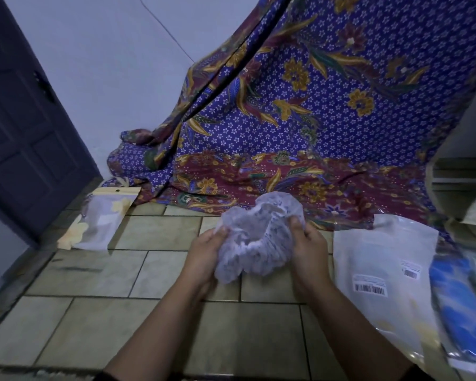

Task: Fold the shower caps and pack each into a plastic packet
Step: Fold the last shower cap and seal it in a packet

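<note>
A crumpled white, speckled shower cap point(261, 237) is held above the tiled floor between both hands, its ruffled opening facing up. My left hand point(204, 254) grips its left side with fingers curled into the cap. My right hand point(308, 248) grips its right edge. A plastic packet with yellow flower print point(99, 221) lies on the floor at the left, with something white inside. Several white plastic packets with barcode labels point(382, 270) are stacked on the floor at the right.
A purple and maroon batik cloth point(300, 133) hangs from above and spreads onto the floor behind the cap. A dark door point(25, 119) stands at the left. Blue-patterned packets point(459, 303) lie at the far right. Beige floor tiles point(121, 320) fill the foreground.
</note>
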